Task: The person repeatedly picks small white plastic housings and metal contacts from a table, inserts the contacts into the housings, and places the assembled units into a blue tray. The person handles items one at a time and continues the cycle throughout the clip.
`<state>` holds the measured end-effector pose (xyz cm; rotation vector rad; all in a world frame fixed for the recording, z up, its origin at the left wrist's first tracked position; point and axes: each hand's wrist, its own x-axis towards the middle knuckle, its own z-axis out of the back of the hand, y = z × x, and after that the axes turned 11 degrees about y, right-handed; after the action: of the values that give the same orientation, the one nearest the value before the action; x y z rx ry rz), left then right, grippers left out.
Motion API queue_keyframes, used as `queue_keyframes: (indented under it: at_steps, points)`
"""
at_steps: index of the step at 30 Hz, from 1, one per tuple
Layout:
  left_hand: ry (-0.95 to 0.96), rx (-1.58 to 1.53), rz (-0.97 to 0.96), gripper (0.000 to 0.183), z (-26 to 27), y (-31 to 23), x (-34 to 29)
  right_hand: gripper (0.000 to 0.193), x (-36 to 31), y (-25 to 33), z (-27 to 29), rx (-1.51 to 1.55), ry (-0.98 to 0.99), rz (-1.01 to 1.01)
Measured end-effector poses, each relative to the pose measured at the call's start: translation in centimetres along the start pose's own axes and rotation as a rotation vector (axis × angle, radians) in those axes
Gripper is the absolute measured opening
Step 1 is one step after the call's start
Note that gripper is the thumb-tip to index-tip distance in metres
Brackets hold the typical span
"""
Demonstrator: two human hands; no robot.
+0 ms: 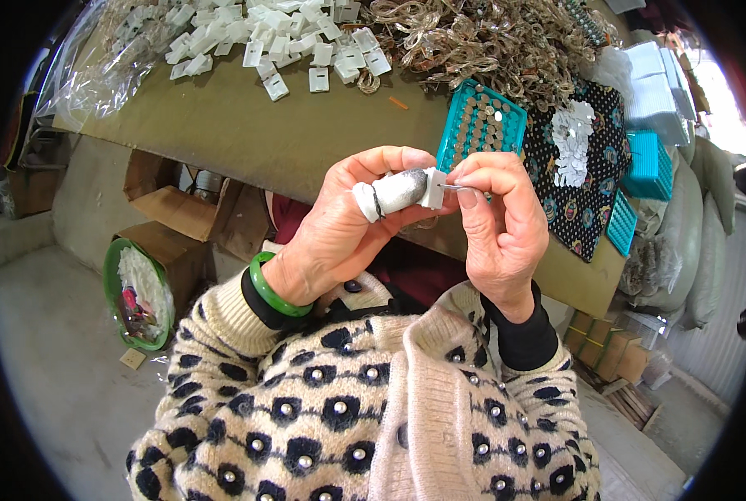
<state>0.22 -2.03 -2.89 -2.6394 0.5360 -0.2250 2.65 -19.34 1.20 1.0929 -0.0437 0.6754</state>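
My left hand [340, 213] grips a small white plastic piece [433, 189] between its fingertips. A white cover with a grey smudge and a dark band [377, 199] wraps one digit of that hand. My right hand [504, 219] pinches a thin silver-coloured piece [450, 187], whose tip meets the right side of the white plastic. Its exact kind is too small to tell. Just beyond my right fingers stands a teal tray [448, 138] with rows of small round metal discs [483, 121].
White plastic pieces [281, 37] lie heaped at the far side of the table [248, 113], beside coiled clear wires [482, 42]. White flakes [572, 138] sit on a patterned cloth [590, 217] at right. Teal baskets [650, 165] are stacked beyond. A green basin [114, 288] stands low at left.
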Motion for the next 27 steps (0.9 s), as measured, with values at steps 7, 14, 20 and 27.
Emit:
queue_keyframes:
  at_steps: [7, 14, 20, 27]
  points:
    - [0.005, -0.036, 0.018, 0.037, 0.24, -0.08, -0.03, 0.009, 0.28, 0.57, 0.06, 0.039, 0.021, -0.077]
    - [0.007, -0.131, 0.053, 0.031, 0.37, -0.17, 0.19, 0.009, 0.48, 0.26, -0.12, 0.07, -0.001, -0.049]
    - [-0.004, -0.104, 0.036, 0.024, 0.26, 0.07, 0.36, 0.011, 0.57, 0.11, -0.07, -0.027, 0.031, 0.021]
    - [-0.048, 0.003, 0.012, 0.023, -0.4, 0.03, 0.38, 0.016, 0.59, -0.29, 0.22, -0.019, 0.05, 0.046]
